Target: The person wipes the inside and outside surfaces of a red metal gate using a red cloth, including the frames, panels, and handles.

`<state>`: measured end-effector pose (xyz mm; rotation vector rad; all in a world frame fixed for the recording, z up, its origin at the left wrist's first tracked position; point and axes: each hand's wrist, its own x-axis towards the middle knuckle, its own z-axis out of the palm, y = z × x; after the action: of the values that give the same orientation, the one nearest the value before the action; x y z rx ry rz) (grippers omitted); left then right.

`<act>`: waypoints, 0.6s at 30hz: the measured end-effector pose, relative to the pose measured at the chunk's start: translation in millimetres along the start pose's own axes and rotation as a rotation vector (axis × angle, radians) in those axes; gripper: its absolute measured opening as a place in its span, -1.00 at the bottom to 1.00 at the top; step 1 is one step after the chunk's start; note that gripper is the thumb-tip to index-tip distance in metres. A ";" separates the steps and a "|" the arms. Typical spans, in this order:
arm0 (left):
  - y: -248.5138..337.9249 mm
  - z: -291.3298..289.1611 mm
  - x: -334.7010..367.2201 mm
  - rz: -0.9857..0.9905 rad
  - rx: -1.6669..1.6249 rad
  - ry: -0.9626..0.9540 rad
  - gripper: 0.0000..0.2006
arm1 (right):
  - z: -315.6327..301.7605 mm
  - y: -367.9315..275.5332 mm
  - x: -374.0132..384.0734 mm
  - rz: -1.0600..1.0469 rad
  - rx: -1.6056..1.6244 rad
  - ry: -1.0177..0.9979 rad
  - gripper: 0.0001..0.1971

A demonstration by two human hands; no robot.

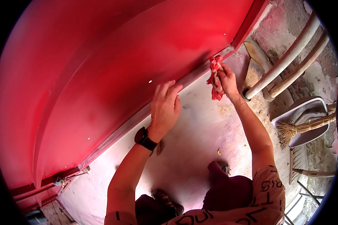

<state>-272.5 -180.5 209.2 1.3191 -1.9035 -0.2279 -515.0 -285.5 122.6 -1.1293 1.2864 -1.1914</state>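
Note:
A large glossy red metal panel fills the upper left, with a grey lower edge strip running diagonally. My left hand, a black watch on its wrist, rests flat with fingers spread against the strip. Further right, my right hand grips a crumpled red and white rag and presses it against the strip near the panel's lower corner.
Below lies a pale concrete floor stained pink. Two long wooden handles lean at the right. A straw broom lies across a grey dustpan. My knees and a sandalled foot show at the bottom.

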 end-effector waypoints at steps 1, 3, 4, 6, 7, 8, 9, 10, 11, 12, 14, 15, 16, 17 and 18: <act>-1.7 8.0 1.6 0.001 -0.002 -0.006 -0.71 | -5.7 3.5 13.6 0.004 0.001 0.005 -0.67; -4.2 26.0 -2.1 -0.029 -0.052 -0.045 -0.74 | -22.9 15.3 50.7 -0.267 -0.395 0.231 -0.67; -6.1 33.6 -5.9 -0.033 -0.059 -0.056 -0.74 | -28.0 20.7 74.2 -0.292 -0.499 0.314 -0.69; -9.9 45.5 -18.0 -0.067 -0.083 -0.072 -0.75 | -34.1 27.1 127.9 -0.001 -0.495 0.374 -0.71; -10.4 50.3 -23.8 -0.073 -0.092 -0.085 -0.75 | -39.2 31.5 148.4 0.122 -0.514 0.386 -0.72; -11.1 51.9 -29.6 -0.136 -0.119 -0.128 -0.75 | -38.9 36.1 154.0 0.129 -0.600 0.428 -0.72; -11.9 53.2 -35.8 -0.200 -0.145 -0.170 -0.76 | -39.2 40.3 159.1 0.140 -0.686 0.472 -0.72; -13.6 54.6 -43.1 -0.207 -0.147 -0.179 -0.76 | -45.5 45.1 157.6 0.114 -1.056 0.374 -0.70; -15.2 54.9 -49.0 -0.242 -0.162 -0.204 -0.76 | -49.0 46.9 160.5 0.101 -1.237 0.310 -0.69; -16.4 54.9 -53.8 -0.277 -0.179 -0.230 -0.76 | -52.8 47.3 162.0 0.078 -1.417 0.253 -0.69; -16.2 55.5 -60.7 -0.290 -0.183 -0.237 -0.76 | -61.6 50.2 168.2 0.030 -1.325 0.214 -0.59; -15.3 56.5 -63.9 -0.330 -0.200 -0.226 -0.76 | -65.9 47.7 171.9 0.037 -1.347 0.148 -0.55; -14.3 57.3 -67.6 -0.369 -0.217 -0.216 -0.76 | -68.5 52.2 172.4 0.046 -1.352 0.146 -0.55; -14.5 57.7 -67.9 -0.363 -0.224 -0.213 -0.76 | -72.0 51.9 177.0 0.064 -1.488 0.125 -0.67; -15.7 58.8 -69.5 -0.331 -0.220 -0.205 -0.75 | -74.9 51.4 181.7 0.084 -1.623 0.104 -0.70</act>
<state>-291.8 -144.5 126.4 1.4971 -1.7531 -0.7447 -599.8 -458.5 58.0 -2.0203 2.4006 0.1395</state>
